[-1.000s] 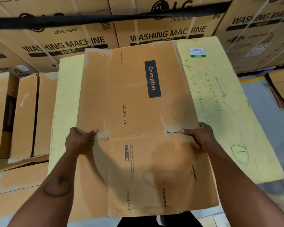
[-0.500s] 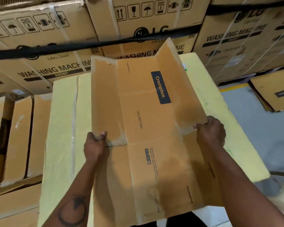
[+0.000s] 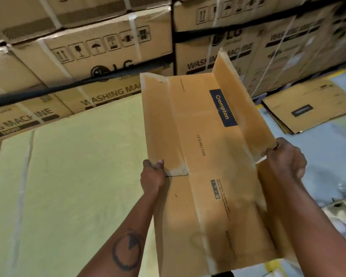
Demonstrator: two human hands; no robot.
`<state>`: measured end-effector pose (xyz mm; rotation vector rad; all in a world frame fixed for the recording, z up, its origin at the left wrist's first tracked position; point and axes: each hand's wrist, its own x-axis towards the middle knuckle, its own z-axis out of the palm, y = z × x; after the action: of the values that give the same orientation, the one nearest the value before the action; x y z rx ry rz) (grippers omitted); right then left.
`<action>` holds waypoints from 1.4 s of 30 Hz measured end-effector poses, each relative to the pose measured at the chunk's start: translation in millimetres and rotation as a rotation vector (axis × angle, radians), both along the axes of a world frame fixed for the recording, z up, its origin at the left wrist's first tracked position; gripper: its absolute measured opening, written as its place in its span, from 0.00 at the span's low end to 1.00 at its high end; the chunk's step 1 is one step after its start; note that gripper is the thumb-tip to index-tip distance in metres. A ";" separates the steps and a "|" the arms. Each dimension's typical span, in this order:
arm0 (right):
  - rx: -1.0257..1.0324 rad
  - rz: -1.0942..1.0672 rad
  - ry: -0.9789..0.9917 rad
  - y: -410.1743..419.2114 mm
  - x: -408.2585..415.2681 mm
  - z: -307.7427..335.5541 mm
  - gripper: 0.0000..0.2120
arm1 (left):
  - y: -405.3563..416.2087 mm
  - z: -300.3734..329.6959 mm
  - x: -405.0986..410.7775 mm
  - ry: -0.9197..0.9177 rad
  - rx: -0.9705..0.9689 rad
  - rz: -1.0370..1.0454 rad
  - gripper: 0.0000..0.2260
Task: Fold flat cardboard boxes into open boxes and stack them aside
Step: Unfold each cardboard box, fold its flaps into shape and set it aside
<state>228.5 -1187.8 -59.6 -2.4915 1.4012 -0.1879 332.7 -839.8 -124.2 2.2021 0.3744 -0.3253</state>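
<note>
Seen from the head camera, the Crompton carton point(image 3: 204, 148) runs lengthwise away from the person, over the yellow-green counter's point(image 3: 68, 176) right edge. The left hand point(image 3: 151, 176) and right hand point(image 3: 286, 160) each pinch a side flap at mid-length.

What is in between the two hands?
In the head view, the brown cardboard box's middle panel, printed CEILING FAN, spans between left hand and right hand.

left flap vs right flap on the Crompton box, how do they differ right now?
The right flap stands raised at a steep angle; the left flap lies much flatter. The right hand grips the right flap's near corner; the left hand pinches the left flap's. Both are plain brown with pale worn creases.
</note>
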 end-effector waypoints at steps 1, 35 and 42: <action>-0.020 0.011 0.011 -26.9 2.4 1.2 0.06 | -29.1 -2.2 -1.3 0.011 -0.012 0.014 0.16; 0.672 0.373 -0.337 -219.4 91.0 -176.0 0.19 | -398.9 -106.0 46.4 0.109 -0.433 -0.342 0.34; 0.933 0.277 -0.559 -145.8 91.8 -77.1 0.23 | -350.6 0.2 39.5 0.053 -0.631 -0.198 0.25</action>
<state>320.2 -1333.6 -136.7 -1.6335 0.6611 -0.1169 372.2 -1190.4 -124.0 1.6116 0.0602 -0.5293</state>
